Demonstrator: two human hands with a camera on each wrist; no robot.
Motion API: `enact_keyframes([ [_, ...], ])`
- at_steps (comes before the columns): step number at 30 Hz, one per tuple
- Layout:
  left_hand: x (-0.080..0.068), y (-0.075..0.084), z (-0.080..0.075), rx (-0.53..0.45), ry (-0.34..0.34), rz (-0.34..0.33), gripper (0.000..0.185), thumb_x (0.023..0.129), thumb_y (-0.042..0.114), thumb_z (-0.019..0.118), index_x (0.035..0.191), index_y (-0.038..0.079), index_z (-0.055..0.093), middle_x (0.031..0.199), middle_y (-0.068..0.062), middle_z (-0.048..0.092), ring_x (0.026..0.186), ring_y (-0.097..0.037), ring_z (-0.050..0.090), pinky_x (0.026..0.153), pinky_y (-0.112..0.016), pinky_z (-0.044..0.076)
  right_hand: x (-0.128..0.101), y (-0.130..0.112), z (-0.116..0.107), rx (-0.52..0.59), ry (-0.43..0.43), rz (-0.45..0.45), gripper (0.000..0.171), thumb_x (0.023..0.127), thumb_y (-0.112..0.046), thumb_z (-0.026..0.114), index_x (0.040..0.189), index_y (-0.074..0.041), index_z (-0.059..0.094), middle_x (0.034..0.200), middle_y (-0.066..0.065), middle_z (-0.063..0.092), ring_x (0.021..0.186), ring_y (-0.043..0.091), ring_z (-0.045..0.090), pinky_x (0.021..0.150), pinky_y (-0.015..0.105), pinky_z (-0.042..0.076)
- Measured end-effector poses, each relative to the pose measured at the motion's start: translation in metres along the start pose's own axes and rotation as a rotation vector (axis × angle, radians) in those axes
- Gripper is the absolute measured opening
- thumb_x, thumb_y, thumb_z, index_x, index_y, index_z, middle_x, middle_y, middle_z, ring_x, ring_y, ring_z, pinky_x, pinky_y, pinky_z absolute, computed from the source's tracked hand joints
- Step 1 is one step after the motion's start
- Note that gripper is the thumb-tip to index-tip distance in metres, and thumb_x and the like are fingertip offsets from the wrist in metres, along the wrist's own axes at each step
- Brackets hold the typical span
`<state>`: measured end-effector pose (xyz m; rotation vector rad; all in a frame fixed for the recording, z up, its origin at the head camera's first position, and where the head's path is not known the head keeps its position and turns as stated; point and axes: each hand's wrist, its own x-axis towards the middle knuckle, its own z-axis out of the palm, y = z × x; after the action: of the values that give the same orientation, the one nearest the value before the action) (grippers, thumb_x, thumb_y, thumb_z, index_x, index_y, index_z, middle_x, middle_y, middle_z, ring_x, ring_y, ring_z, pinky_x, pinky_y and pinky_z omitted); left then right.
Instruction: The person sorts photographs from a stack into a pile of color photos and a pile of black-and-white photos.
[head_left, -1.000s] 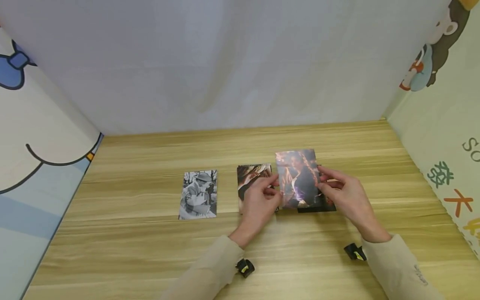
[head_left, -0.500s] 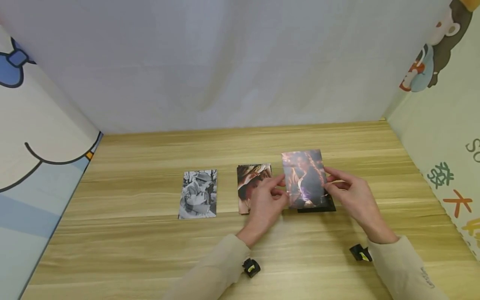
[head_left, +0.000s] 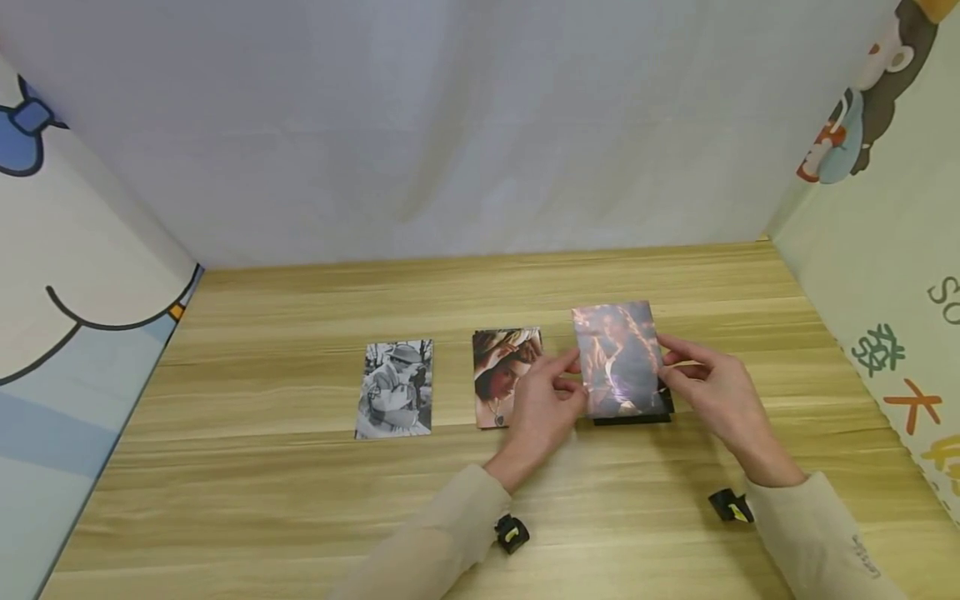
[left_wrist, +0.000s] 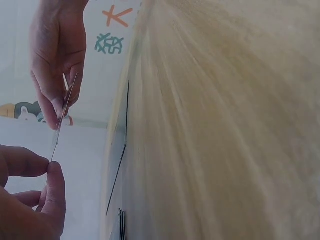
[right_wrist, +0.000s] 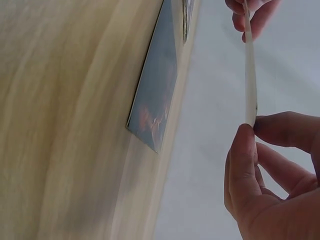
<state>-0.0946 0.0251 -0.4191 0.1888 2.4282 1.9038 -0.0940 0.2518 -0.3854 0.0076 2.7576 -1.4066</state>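
We found bare surface (head_left: 300, 500) left of and behind the photos. Ahead lay three obstacles: the grey photo (head_left: 394, 388), the brown photo (head_left: 501, 367), and the dark stack (head_left: 633, 417).

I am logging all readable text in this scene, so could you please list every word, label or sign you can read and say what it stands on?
"大": orange character on the right wall panel.
Green character above it: too intricate to read.
"SO": grey letters on that panel, cut off by the frame edge.
Sleeve lettering on the right arm: too small to read.
Photos on the table, including the held photo: no text visible.
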Motion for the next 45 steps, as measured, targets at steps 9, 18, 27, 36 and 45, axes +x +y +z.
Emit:
enact_keyframes([
  [9,0.002,0.000,0.004,0.115,-0.002,0.035,0.057,0.080,-0.008,0.070,0.137,-0.003,0.064,0.109,-0.010,0.068,0.084,-0.012,0.069,0.070,-0.010,0.055,0.000,0.006,-0.005,-0.049,-0.021,0.013,0.049,0.101,-0.017,0.065,0.147,-0.005,0.058,0.121,0.018,0.067,0.091,-0.007,0.061,0.063,0.021,0.048],
  [18,0.005,-0.003,0.008,0.149,-0.036,0.028,0.057,0.082,-0.005,0.072,0.138,-0.003,0.063,0.111,-0.012,0.069,0.081,-0.005,0.065,0.071,-0.011,0.054,0.002,0.010,-0.006,-0.051,-0.032,0.017,0.049,0.100,-0.015,0.064,0.147,-0.002,0.057,0.120,0.018,0.066,0.089,-0.007,0.061,0.058,0.023,0.045],
  [27,0.007,-0.006,0.011,0.148,-0.040,0.015,0.056,0.083,-0.002,0.073,0.138,-0.003,0.063,0.109,-0.010,0.069,0.080,0.000,0.064,0.070,-0.011,0.053,0.005,0.014,-0.006,-0.067,-0.045,0.016,0.049,0.100,-0.012,0.065,0.146,0.001,0.057,0.120,0.019,0.066,0.088,-0.010,0.060,0.059,0.022,0.045],
  [36,0.010,-0.007,0.013,0.152,-0.061,-0.009,0.058,0.083,0.000,0.075,0.139,-0.003,0.062,0.110,-0.007,0.068,0.079,0.002,0.065,0.071,-0.012,0.053,0.010,0.018,-0.006,-0.090,-0.059,0.007,0.048,0.098,-0.009,0.067,0.144,0.002,0.058,0.117,0.018,0.068,0.091,-0.003,0.063,0.063,0.020,0.048],
  [45,0.011,-0.008,0.012,0.181,-0.093,-0.042,0.059,0.084,0.003,0.075,0.140,-0.003,0.061,0.111,-0.007,0.068,0.079,0.002,0.064,0.074,-0.015,0.053,0.013,0.021,-0.003,-0.119,-0.075,0.004,0.048,0.096,-0.005,0.066,0.142,0.005,0.059,0.114,0.020,0.070,0.101,0.028,0.071,0.066,0.020,0.051],
])
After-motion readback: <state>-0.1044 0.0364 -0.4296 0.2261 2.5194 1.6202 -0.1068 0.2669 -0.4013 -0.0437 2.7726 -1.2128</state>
